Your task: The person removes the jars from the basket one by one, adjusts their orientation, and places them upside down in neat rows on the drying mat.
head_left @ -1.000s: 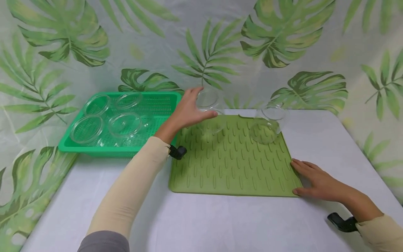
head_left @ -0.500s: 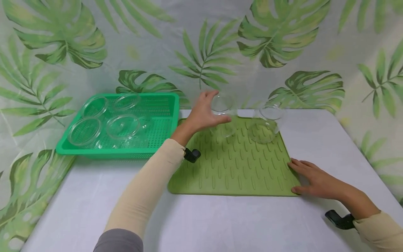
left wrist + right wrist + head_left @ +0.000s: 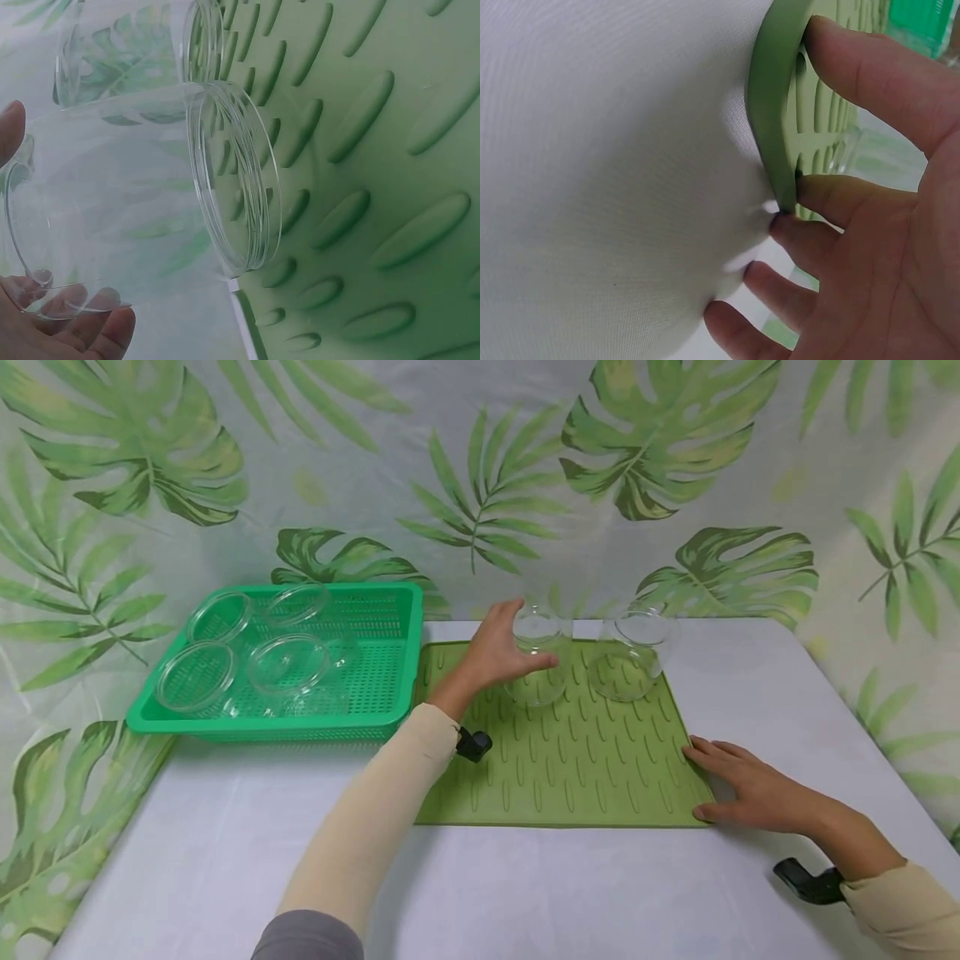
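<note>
1 clear jar [image 3: 142,199], between left fingers [image 3: 114,334] and thumb [image 3: 536,662]

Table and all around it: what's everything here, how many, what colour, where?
table: 1, white, beneath the other things
backdrop: 1, pale with green leaves, behind table
mat: 1, olive green, mid-table
basket: 1, bright green, left of mat
basketed jars: at least 4, clear, inside basket
held jar: 1, clear, in left hand, over mat
other jar: 1, clear, mat's back right
wrist cameras: 2, black, one per wrist
sleeves: 2, beige (left also grey), on arms
left hand: 1, bare, round held jar
right hand: 1, bare, at mat's right edge
</note>
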The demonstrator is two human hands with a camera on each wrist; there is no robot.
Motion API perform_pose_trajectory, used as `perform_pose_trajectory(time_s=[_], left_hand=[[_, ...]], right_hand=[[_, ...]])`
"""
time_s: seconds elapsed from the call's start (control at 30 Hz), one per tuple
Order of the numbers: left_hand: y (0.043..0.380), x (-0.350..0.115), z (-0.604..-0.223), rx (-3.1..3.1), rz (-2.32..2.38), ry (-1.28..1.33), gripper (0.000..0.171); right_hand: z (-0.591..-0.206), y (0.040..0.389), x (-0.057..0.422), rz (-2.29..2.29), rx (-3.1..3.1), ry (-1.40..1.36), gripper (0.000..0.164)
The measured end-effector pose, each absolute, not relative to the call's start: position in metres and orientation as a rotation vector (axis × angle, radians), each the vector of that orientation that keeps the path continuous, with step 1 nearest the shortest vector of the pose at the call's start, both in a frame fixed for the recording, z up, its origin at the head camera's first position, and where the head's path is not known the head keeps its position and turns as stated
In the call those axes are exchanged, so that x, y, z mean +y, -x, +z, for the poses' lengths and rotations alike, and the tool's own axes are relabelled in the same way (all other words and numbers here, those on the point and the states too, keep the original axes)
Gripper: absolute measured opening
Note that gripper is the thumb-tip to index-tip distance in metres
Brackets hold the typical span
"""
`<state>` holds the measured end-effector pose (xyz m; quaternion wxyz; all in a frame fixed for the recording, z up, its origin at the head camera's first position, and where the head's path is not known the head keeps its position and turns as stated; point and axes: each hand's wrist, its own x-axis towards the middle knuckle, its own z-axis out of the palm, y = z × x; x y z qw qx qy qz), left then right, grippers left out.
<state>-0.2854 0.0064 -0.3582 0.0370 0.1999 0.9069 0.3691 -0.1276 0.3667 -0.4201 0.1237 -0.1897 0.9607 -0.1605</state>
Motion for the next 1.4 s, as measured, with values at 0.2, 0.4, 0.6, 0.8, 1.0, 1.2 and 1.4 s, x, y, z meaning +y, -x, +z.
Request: perform_pose_trajectory(time_s=[0.2, 0.4, 0.6, 0.8, 1.0, 1.2, 1.4], left_hand=[[0.286, 0.010, -0.362, 2.781, 1.135, -0.571, 0.104], [0.289, 0.013, -0.369, 2.770, 1.175, -0.566, 0.107], [0.288, 0.012, -0.373, 2.763, 1.203, -0.571, 0.104], [0.288, 0.013, -0.376, 2.753, 1.237, -0.606, 0.104], [0.286, 0.015, -0.380, 2.727, 1.233, -0.641, 0.106], [0.286, 0.016, -0.384, 2.711, 1.252, -0.650, 0.108], [0.287, 0.014, -0.386, 2.726, 1.266, -0.668, 0.108]], right_hand=[[-0.421, 0.127, 0.367, -0.467, 2.800, 0.556, 0.085], [-0.421, 0.127, 0.366, -0.461, 2.807, 0.560, 0.085], [-0.421, 0.127, 0.365, -0.464, 2.811, 0.574, 0.084], [-0.420, 0.127, 0.365, -0.449, 2.805, 0.558, 0.084], [-0.420, 0.128, 0.364, -0.428, 2.800, 0.528, 0.085], [-0.420, 0.127, 0.364, -0.436, 2.797, 0.522, 0.085], [-0.420, 0.127, 0.364, -0.435, 2.807, 0.531, 0.084]])
